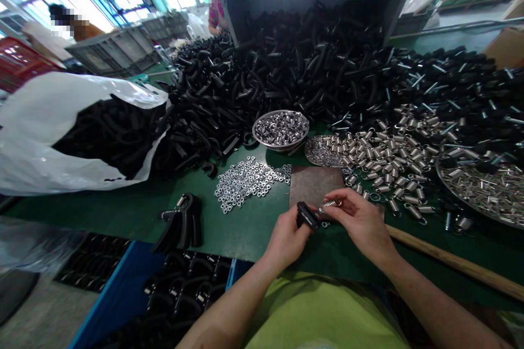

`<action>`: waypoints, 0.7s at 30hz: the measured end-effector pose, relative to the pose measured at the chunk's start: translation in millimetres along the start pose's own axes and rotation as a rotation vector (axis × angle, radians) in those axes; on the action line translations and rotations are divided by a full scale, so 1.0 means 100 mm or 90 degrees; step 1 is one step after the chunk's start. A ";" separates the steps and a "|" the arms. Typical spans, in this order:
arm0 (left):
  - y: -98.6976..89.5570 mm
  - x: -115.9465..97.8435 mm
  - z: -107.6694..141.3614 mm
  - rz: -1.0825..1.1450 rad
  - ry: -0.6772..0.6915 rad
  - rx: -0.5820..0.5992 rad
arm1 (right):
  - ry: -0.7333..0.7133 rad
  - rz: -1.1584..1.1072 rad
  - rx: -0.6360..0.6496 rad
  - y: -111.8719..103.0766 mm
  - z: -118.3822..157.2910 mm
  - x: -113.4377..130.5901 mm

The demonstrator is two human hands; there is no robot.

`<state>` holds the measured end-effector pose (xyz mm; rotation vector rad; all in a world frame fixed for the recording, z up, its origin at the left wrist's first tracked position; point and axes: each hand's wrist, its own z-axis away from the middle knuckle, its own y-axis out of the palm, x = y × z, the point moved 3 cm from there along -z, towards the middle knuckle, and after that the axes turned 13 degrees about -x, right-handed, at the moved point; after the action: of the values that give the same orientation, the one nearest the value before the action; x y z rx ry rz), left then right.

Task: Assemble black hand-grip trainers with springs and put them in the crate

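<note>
My left hand (289,235) is closed around a black plastic handle (308,216), held just in front of a square metal plate (316,184). Between the fingertips of my right hand (362,218) is a small silver coil spring (331,204), its near end at or close to the black handle; whether the two are joined cannot be made out. A loose nut (325,224) lies on the green table just below the hands. Loose coil springs (380,155) are heaped to the right of the plate, and a spread of nuts (249,180) lies to its left.
Behind stands a big pile of black handles (262,76). A bowl of metal parts (281,130), a tray of pins (491,185) and a wooden stick (458,262) surround the work spot. Left are a white sack (36,125), finished-looking black grips (182,223) and a blue crate (110,294). Two people are beyond.
</note>
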<state>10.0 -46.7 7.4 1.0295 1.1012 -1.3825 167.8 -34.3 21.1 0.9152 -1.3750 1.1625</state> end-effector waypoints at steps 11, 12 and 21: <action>0.45 0.14 0.05 0.377 -0.378 0.107 | -0.294 0.203 -0.017 -0.07 0.13 0.36; 0.45 0.12 0.06 0.351 -0.349 0.101 | -0.312 0.225 -0.002 -0.06 0.14 0.36; 0.42 -0.02 0.15 0.048 -0.228 0.152 | -0.193 0.243 0.051 -0.22 0.02 0.11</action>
<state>51.5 -62.7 9.5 0.9323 0.6403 -1.5885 187.4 -40.8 35.1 0.9388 -1.8172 1.4141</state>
